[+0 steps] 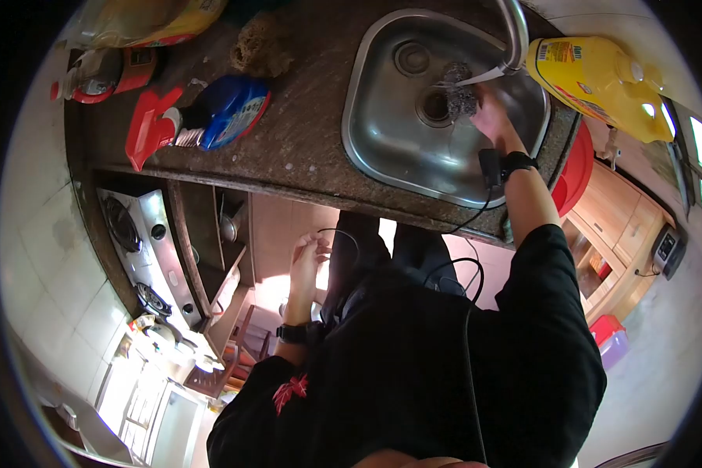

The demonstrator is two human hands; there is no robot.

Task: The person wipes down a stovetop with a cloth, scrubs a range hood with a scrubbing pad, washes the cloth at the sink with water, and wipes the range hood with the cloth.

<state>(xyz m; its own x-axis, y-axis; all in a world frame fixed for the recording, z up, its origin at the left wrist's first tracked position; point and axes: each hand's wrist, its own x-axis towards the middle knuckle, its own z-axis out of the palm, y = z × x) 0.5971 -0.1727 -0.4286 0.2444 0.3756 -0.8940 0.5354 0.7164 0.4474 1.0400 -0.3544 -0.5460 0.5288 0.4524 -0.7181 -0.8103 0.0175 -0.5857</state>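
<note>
Fingers of right hand (491,118) grip scrubber (462,101) at tap (516,35); left hand (309,251) curled, hold unclear.
Best squeezed and turned fully in the stream (482,76).

And we're in a kitchen, a home one by the look of it: there's a steel sink (398,152) around the right fingers (482,109), set into a dark stone bench (308,117), with a curved tap (516,35) just beyond them! Over to the left of the left fingers (307,248) comes a gas hob (144,234) beside pale wall tiles (47,249), while wooden cabinets (620,214) and a yellow bottle (593,86) stand to the right of the right fingers.
</note>
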